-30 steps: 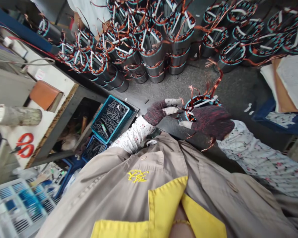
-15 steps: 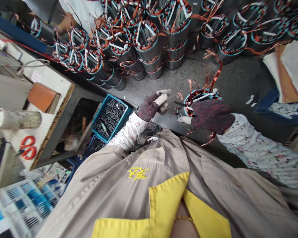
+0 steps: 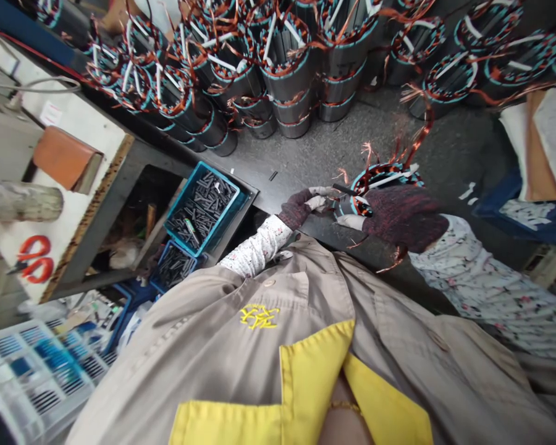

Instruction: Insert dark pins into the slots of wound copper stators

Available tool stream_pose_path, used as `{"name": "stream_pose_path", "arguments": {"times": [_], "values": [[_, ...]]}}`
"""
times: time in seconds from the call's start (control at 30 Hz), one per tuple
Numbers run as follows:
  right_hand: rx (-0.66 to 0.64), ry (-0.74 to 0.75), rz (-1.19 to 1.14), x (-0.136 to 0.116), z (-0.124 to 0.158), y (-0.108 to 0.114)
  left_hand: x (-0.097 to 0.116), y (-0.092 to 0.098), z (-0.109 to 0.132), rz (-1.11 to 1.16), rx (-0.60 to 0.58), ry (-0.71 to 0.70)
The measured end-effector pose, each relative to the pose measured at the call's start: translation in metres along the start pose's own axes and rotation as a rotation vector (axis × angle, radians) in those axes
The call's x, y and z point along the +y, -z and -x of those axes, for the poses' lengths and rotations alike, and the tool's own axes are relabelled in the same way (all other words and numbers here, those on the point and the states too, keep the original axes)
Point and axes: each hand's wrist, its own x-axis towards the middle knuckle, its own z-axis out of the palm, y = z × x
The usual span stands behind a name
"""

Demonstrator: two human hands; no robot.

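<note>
A wound motor stator [image 3: 389, 176] with copper windings, turquoise edging and a white strip stands before me on the grey table. My right hand [image 3: 405, 216], in a dark red knit glove with pale fingertips, is closed on its near side, hiding much of it. From the stator's left rim, by the right fingers, a thin black strip [image 3: 344, 189] sticks out. My left hand [image 3: 306, 204], gloved alike, has its fingertips drawn together at that strip's outer end. A small loose black strip [image 3: 273, 175] lies on the table left of the hand.
Stacked stators [image 3: 287, 80] crowd the back, with more stators [image 3: 449, 77] at the right. A turquoise bin [image 3: 169, 216] of black strips stands left, a blue bin [image 3: 192, 264] below it. Red-handled scissors [image 3: 34, 259] lie on the side bench. A co-worker's arm [image 3: 115, 15] shows at top left.
My left hand has moved right to the black strip, and its outstretched fingers have come together. My right hand stays on the stator. The whole view has shifted slightly.
</note>
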Motion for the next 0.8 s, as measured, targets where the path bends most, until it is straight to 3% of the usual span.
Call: {"name": "stream_pose_path", "arguments": {"times": [0.2, 0.3, 0.43, 0.57, 0.67, 0.73, 0.8], "values": [[-0.090, -0.049, -0.012, -0.003, -0.001, 0.007, -0.012, 0.005, -0.019, -0.339, -0.111, -0.405], [-0.084, -0.045, -0.038, -0.002, -0.001, 0.007, -0.009, -0.003, -0.028, -0.467, -0.110, -0.471], [-0.080, -0.037, -0.072, 0.002, -0.003, 0.004, -0.004, -0.011, -0.027, -0.322, -0.119, -0.364], [-0.081, 0.006, -0.063, 0.008, -0.007, -0.004, -0.004, 0.002, -0.005, -0.031, 0.030, -0.062], [-0.078, 0.006, -0.013, 0.011, -0.009, -0.008, -0.016, 0.010, 0.005, 0.036, 0.075, 0.096], [-0.079, -0.032, -0.007, 0.010, -0.009, -0.009, -0.029, 0.011, 0.003, 0.017, 0.053, 0.104], [-0.082, -0.047, -0.035, 0.009, -0.008, -0.008, -0.042, 0.010, -0.005, -0.090, 0.025, 0.024]]}}
